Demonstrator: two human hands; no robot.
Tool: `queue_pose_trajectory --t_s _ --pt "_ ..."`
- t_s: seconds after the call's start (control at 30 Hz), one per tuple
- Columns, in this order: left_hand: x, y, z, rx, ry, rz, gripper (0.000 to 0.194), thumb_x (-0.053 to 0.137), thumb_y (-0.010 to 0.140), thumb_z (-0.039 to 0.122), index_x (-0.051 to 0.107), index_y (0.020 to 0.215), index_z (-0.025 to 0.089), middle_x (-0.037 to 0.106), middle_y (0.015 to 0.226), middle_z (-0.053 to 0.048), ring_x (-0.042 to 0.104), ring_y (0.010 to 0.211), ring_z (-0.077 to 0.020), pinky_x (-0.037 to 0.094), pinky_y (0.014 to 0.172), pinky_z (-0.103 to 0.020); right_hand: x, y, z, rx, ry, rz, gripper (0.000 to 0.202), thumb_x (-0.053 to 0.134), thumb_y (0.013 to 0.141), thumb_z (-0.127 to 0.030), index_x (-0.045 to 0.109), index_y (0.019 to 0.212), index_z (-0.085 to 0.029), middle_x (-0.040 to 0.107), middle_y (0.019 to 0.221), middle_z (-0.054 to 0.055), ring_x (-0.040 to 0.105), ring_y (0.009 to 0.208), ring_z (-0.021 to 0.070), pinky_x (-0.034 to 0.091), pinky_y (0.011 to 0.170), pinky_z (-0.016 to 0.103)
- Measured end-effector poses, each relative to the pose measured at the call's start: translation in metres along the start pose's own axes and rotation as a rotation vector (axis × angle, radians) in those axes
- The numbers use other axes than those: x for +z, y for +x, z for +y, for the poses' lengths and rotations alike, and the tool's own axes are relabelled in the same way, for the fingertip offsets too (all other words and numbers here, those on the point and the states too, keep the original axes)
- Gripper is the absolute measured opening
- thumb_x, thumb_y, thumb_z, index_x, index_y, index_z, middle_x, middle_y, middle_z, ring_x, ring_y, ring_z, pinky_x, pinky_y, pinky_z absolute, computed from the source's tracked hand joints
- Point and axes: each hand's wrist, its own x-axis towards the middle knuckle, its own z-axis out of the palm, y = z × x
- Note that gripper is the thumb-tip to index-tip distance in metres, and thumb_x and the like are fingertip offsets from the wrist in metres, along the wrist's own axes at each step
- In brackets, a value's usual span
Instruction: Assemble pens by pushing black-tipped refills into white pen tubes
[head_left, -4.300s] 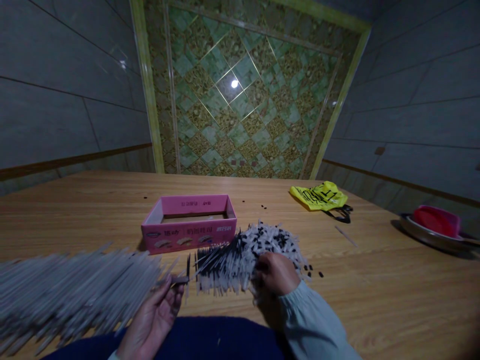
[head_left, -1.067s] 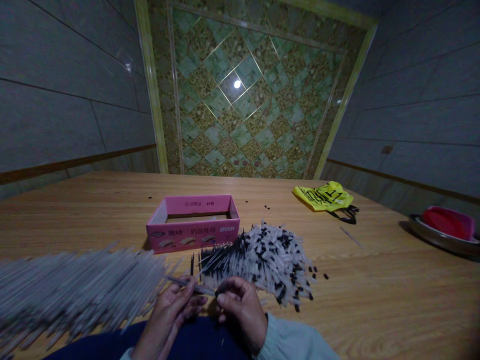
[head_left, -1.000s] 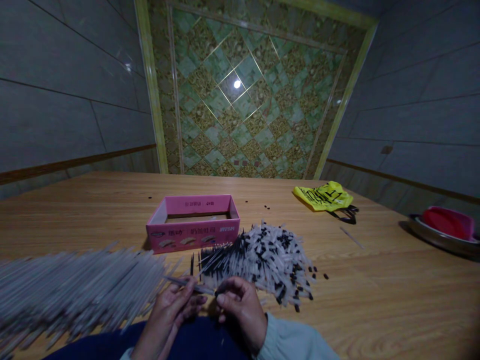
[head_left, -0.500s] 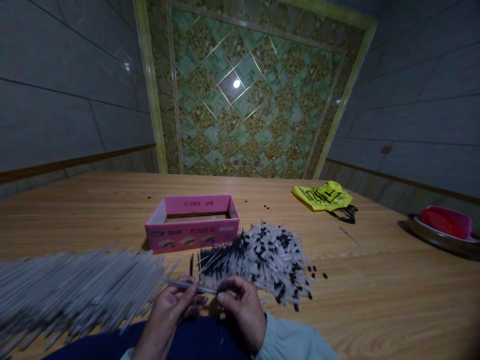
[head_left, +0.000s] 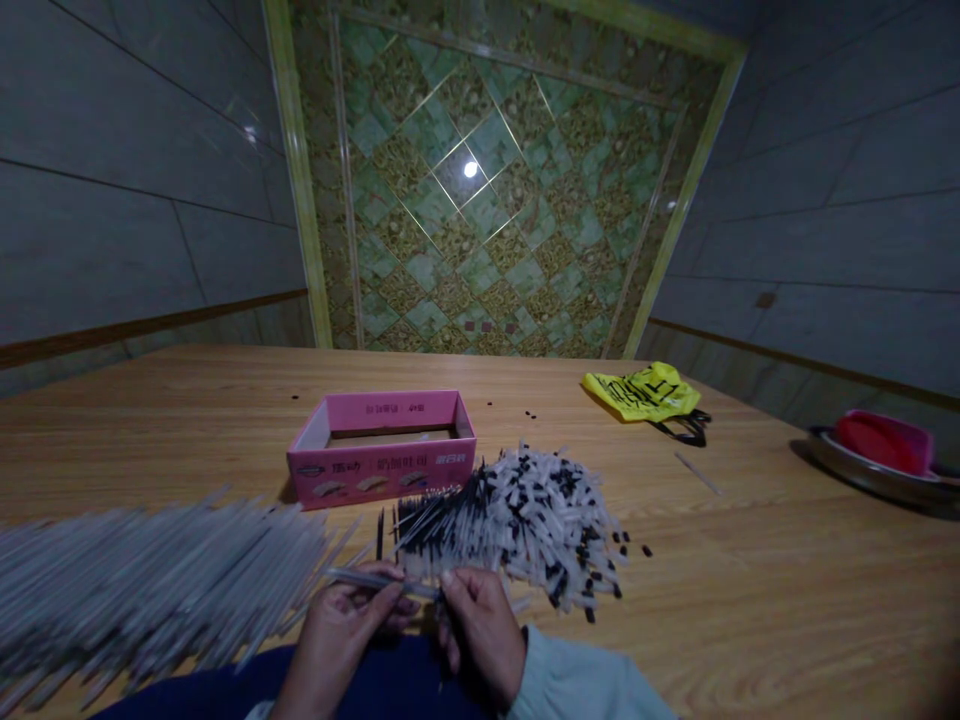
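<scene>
Low in the view, my left hand is closed round a thin translucent tube, which points toward the right. My right hand pinches at the tube's right end; its fingertips are blurred, and any small part between them is hidden. Just beyond the hands lies a heap of short clear caps and black pieces, with thin dark-tipped refills on its left side. Many long translucent tubes are spread out to the left of my left hand.
An open pink box stands behind the hands. At the back right lies a yellow bag with black straps. A metal tray with red and pink items is at the far right. One loose tube lies on the wooden table.
My right hand has turned slightly and its fingers have shifted at the tube's end. My left hand still holds the tube, a little lower. The whole view has moved slightly.
</scene>
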Motion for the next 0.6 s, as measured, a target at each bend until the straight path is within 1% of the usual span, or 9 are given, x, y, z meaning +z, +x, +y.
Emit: queue_pose_trajectory --t_s 0.03,0.1,0.2,0.23,0.3,0.37,0.43,0.57,0.6 --pt "-0.001 0.001 -0.001 -0.008 -0.012 0.001 0.034 0.078 0.055 0.036 0.065 0.077 0.014 0.072 0.064 -0.006 0.068 0.061 -0.0224 0.057 0.055 -0.029 0.000 0.000 0.000 0.004 -0.004 -0.013 0.057 0.041 0.081 -0.065 0.047 0.055 -0.014 0.046 0.037 -0.003 0.037 0.024 0.0045 0.020 0.025 0.013" --pt "-0.001 0.001 -0.002 -0.024 -0.035 0.028 0.035 0.078 0.056 0.036 0.065 0.080 0.014 0.072 0.065 -0.005 0.068 0.060 -0.0215 0.056 0.055 -0.028 0.000 -0.001 -0.003 0.004 0.016 -0.030 0.055 0.042 0.080 -0.065 0.050 0.063 -0.014 0.048 0.041 -0.003 0.041 0.027 0.0057 0.024 0.026 0.014" --pt "-0.001 0.000 -0.001 -0.041 -0.060 0.086 0.039 0.079 0.055 0.036 0.064 0.083 0.013 0.071 0.064 -0.005 0.068 0.059 -0.0208 0.056 0.053 -0.027 0.000 -0.002 -0.007 -0.062 0.044 0.006 0.047 0.060 0.071 -0.060 0.052 0.084 -0.015 0.052 0.056 -0.005 0.048 0.035 0.0069 0.035 0.032 0.015" --pt "0.000 0.000 0.000 -0.043 -0.063 0.095 0.040 0.079 0.054 0.036 0.064 0.083 0.013 0.071 0.064 -0.005 0.068 0.059 -0.0207 0.056 0.053 -0.027 0.000 -0.002 -0.008 -0.092 0.038 0.021 0.047 0.065 0.068 -0.057 0.052 0.087 -0.016 0.053 0.059 -0.005 0.049 0.038 0.0068 0.037 0.034 0.015" --pt "0.001 -0.001 0.001 -0.044 -0.062 0.086 0.039 0.080 0.054 0.036 0.064 0.081 0.013 0.071 0.063 -0.004 0.068 0.059 -0.0204 0.056 0.053 -0.026 0.000 -0.002 -0.009 -0.119 0.000 0.015 0.044 0.064 0.070 -0.057 0.052 0.078 -0.015 0.052 0.055 -0.005 0.049 0.038 0.0066 0.035 0.036 0.015" --pt "0.002 -0.002 0.002 -0.048 -0.063 0.066 0.038 0.080 0.053 0.035 0.064 0.079 0.013 0.071 0.064 -0.003 0.068 0.058 -0.0201 0.056 0.053 -0.026 0.000 -0.002 -0.009 -0.086 -0.046 -0.026 0.048 0.049 0.079 -0.061 0.050 0.065 -0.015 0.050 0.046 -0.003 0.045 0.033 0.0064 0.029 0.033 0.015" --pt "0.002 -0.002 0.001 -0.052 -0.073 0.063 0.038 0.081 0.052 0.035 0.064 0.078 0.014 0.071 0.066 -0.003 0.068 0.058 -0.0201 0.056 0.052 -0.027 -0.001 -0.003 -0.010 -0.069 -0.086 -0.040 0.054 0.039 0.084 -0.061 0.049 0.059 -0.015 0.048 0.043 -0.002 0.041 0.031 0.0059 0.025 0.031 0.016" --pt "0.000 -0.001 0.000 -0.046 -0.085 0.063 0.037 0.080 0.055 0.034 0.064 0.081 0.014 0.072 0.068 -0.003 0.068 0.060 -0.0195 0.056 0.054 -0.026 -0.002 -0.005 -0.011 -0.147 -0.110 0.022 0.043 0.060 0.073 -0.058 0.054 0.079 -0.015 0.051 0.057 -0.004 0.046 0.040 0.0063 0.033 0.037 0.016" --pt "0.000 -0.001 0.000 -0.050 -0.085 0.056 0.036 0.079 0.056 0.034 0.064 0.082 0.013 0.072 0.067 -0.003 0.068 0.060 -0.0194 0.056 0.054 -0.026 -0.002 -0.005 -0.012 -0.149 -0.112 0.012 0.043 0.061 0.073 -0.057 0.054 0.079 -0.015 0.051 0.057 -0.004 0.047 0.040 0.0066 0.034 0.038 0.016"
